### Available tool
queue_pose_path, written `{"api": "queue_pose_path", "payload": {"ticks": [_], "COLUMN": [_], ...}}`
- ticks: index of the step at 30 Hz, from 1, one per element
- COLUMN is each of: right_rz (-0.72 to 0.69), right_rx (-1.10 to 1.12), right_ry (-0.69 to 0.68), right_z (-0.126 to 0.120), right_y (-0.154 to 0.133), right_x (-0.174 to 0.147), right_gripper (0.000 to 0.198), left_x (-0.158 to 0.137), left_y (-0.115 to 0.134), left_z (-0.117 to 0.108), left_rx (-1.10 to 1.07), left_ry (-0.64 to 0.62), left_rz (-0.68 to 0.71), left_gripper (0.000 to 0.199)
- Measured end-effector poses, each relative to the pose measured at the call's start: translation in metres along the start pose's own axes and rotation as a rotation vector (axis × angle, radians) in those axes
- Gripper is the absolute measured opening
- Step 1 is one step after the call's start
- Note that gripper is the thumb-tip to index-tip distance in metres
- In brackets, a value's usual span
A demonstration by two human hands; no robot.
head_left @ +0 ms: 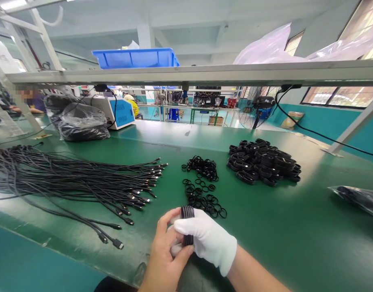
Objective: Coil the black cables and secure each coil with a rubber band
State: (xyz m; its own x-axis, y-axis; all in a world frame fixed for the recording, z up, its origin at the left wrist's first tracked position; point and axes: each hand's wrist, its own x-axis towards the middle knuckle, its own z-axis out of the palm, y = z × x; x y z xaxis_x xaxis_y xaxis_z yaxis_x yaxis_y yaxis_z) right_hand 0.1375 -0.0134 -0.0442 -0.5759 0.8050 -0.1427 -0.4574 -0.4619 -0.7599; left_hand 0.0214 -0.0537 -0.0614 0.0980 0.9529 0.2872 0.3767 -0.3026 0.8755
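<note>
Between my two hands, above the front of the green table, is a coiled black cable [188, 211] with its loops packed side by side. My left hand [169, 245] is bare, its fingers and thumb closed on the coil's left side. A white glove covers my right hand [209, 237], which grips the same coil from the right, thumb across its middle. The cable's plugs cannot be made out. Just beyond my hands lie loose black rings [201, 198], with a denser heap of small black rings [203, 167] behind them.
Long straight black cables [73, 174] spread across the left, plugs pointing right. A pile of coiled cables [262, 162] lies at right, near a plastic bag [359, 198]. A blue-and-white machine [117, 111] stands behind. The overhead shelf [198, 75] carries a blue bin [136, 59].
</note>
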Motion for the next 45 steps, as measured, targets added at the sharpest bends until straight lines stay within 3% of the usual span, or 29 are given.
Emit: {"api": "queue_pose_path", "payload": {"ticks": [4, 7, 10, 13, 18, 21, 24, 28, 31, 34, 36, 39, 42, 45], "right_rz": [-0.009, 0.061, 0.132, 0.146, 0.167, 0.185, 0.181, 0.176, 0.235, 0.294, 0.268, 0.221, 0.216, 0.201], "right_rx": [-0.017, -0.070, -0.139, -0.202, -0.282, -0.311, -0.311, -0.333, -0.386, -0.421, -0.502, -0.612, -0.608, -0.587], "right_ry": [-0.022, 0.025, 0.058, 0.020, -0.028, -0.048, -0.055, -0.019, 0.028, -0.045, -0.128, -0.203, -0.210, -0.187], "right_z": [-0.004, -0.005, -0.003, 0.001, 0.004, 0.002, 0.001, 0.002, 0.004, 0.006, 0.007, 0.006, 0.003, 0.002], "right_y": [-0.001, -0.006, -0.009, -0.008, -0.003, -0.001, -0.001, -0.003, -0.009, -0.016, -0.017, -0.014, -0.010, -0.010], "right_x": [-0.001, -0.004, -0.008, -0.008, -0.004, -0.004, -0.004, -0.004, -0.006, -0.011, -0.012, -0.009, -0.003, -0.004], "right_gripper": [0.027, 0.028, 0.031, 0.026, 0.022, 0.022, 0.021, 0.015, 0.009, 0.018, 0.024, 0.026, 0.025, 0.024], "left_x": [0.001, 0.011, 0.022, 0.027, 0.024, 0.020, 0.016, 0.017, 0.033, 0.062, 0.083, 0.102, 0.107, 0.109], "left_y": [-0.001, -0.001, 0.002, 0.005, -0.002, -0.012, -0.018, -0.010, 0.002, 0.007, 0.003, -0.005, -0.011, -0.016], "left_z": [-0.005, -0.024, -0.042, -0.045, -0.031, -0.023, -0.016, -0.018, -0.036, -0.054, -0.053, -0.029, 0.000, 0.012], "left_rx": [0.010, -0.058, -0.024, 0.174, 0.442, 0.531, 0.597, 0.564, 0.349, 0.104, 0.100, 0.190, 0.208, 0.175], "left_ry": [-0.045, -0.095, -0.060, -0.010, 0.026, 0.127, 0.196, 0.115, -0.148, -0.381, -0.378, -0.324, -0.303, -0.275], "left_rz": [-0.020, -0.084, -0.128, 0.002, 0.303, 0.453, 0.514, 0.382, 0.141, -0.090, -0.132, -0.091, -0.078, -0.097], "left_gripper": [0.010, 0.011, 0.013, 0.016, 0.025, 0.026, 0.027, 0.029, 0.028, 0.025, 0.021, 0.012, 0.006, 0.008]}}
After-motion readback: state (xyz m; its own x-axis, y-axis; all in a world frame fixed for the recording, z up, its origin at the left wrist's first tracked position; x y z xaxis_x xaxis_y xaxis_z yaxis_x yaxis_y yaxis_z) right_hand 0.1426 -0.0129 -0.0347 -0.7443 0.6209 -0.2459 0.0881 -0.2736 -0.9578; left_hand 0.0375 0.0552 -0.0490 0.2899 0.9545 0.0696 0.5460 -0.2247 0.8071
